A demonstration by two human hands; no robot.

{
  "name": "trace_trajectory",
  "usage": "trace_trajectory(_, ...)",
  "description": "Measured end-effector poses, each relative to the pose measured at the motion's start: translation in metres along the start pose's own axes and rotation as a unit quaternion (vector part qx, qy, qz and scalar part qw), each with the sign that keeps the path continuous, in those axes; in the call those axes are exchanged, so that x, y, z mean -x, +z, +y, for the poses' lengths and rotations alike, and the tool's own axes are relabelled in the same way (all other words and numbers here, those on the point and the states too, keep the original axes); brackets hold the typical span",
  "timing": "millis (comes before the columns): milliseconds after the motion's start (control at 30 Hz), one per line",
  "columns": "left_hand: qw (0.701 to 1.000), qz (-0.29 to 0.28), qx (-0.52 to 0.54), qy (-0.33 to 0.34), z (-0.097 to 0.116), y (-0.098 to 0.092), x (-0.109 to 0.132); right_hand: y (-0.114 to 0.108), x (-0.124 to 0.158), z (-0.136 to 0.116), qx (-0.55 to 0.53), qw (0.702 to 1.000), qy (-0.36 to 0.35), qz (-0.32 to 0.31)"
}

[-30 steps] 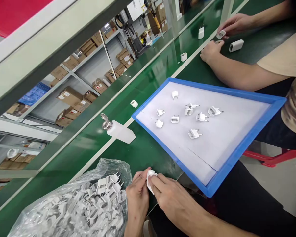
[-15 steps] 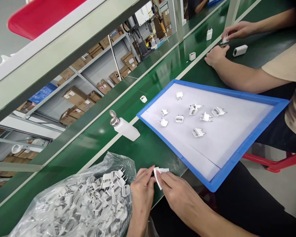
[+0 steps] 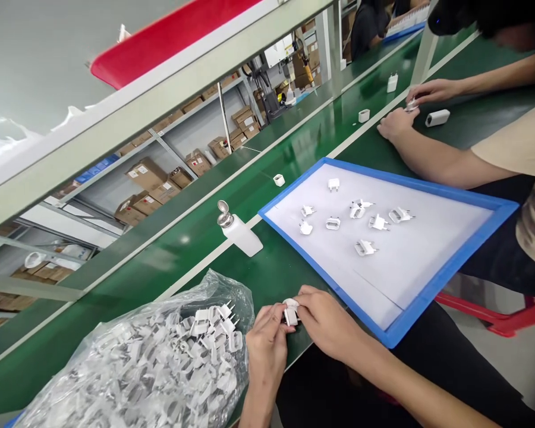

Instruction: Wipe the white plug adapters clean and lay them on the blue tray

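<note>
Both my hands meet at the near edge of the green bench. My left hand (image 3: 266, 345) and my right hand (image 3: 327, 321) pinch one small white plug adapter (image 3: 290, 311) between their fingertips, together with a white cloth. Just left of them lies a clear plastic bag (image 3: 151, 368) heaped with several white plug adapters. To the right, a blue-rimmed tray (image 3: 432, 291) lined with white sheet carries several loose adapters (image 3: 365, 247).
A white dispenser bottle (image 3: 241, 230) with a metal top lies on the bench by the tray's left corner. A co-worker's hands (image 3: 396, 122) handle small white parts farther along. Single white parts (image 3: 279, 179) sit on the conveyor belt. Shelves of cardboard boxes stand behind.
My hands have stayed together on the adapter; the white cloth is now bunched tighter under my fingers. The view has shifted, so the bench items sit lower and rightward.
</note>
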State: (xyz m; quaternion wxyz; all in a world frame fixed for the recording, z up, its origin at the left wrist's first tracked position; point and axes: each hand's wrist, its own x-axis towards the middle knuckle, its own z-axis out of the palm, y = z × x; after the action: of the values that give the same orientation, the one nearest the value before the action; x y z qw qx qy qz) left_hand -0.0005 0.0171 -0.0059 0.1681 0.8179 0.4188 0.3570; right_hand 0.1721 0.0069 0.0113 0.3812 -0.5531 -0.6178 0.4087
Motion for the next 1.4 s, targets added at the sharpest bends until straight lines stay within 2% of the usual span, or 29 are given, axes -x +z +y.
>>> trace_trajectory(133,0.994,0.069,0.062,-0.061,0.021,-0.009,0.006,-0.019,0.006,-0.011,-0.146,0.985,0.093,-0.018)
trace_trajectory(233,0.974,0.121,0.107,-0.160,0.040,-0.011,0.011,-0.021,0.014,-0.018,-0.225,0.960,0.163,-0.028)
trace_trajectory(300,0.942,0.174,0.160,-0.239,0.048,-0.007,0.013,-0.015,0.020,-0.025,-0.289,0.936,0.200,-0.024)
trace_trajectory(400,0.863,0.260,0.281,-0.329,0.053,0.001,0.013,0.002,0.032,-0.036,-0.405,0.889,0.214,0.008)
trace_trajectory(433,0.839,0.278,0.317,-0.346,0.054,0.003,0.012,0.007,0.036,-0.039,-0.424,0.885,0.192,0.014)
trace_trajectory(500,0.803,0.299,0.366,-0.363,0.057,0.003,0.007,0.015,0.043,-0.042,-0.394,0.913,0.102,0.007)
trace_trajectory(567,0.780,0.298,0.401,-0.377,0.063,0.001,0.001,0.018,0.048,-0.039,-0.311,0.950,-0.016,0.007)
trace_trajectory(633,0.756,0.283,0.438,-0.396,0.071,-0.004,-0.006,0.018,0.049,-0.034,-0.205,0.966,-0.155,0.035)
trace_trajectory(700,0.736,0.255,0.472,-0.413,0.077,-0.007,-0.010,0.014,0.049,-0.028,-0.092,0.950,-0.287,0.074)
trace_trajectory(767,0.730,0.230,0.490,-0.417,0.082,-0.008,-0.011,0.011,0.047,-0.025,0.016,0.923,-0.371,0.102)
trace_trajectory(833,0.731,0.215,0.497,-0.414,0.084,-0.008,-0.009,0.008,0.044,-0.026,0.085,0.907,-0.394,0.123)
trace_trajectory(933,0.721,0.208,0.514,-0.415,0.088,-0.008,-0.008,0.009,0.042,-0.033,0.117,0.896,-0.397,0.159)
trace_trajectory(1100,0.675,0.220,0.554,-0.435,0.098,-0.015,-0.013,0.014,0.047,-0.035,0.127,0.883,-0.418,0.174)
trace_trajectory(1233,0.639,0.213,0.572,-0.467,0.105,-0.018,-0.014,0.022,0.056,-0.032,0.123,0.880,-0.402,0.223)
trace_trajectory(1400,0.652,0.214,0.570,-0.452,0.108,-0.017,-0.007,0.024,0.061,-0.037,0.071,0.904,-0.344,0.244)
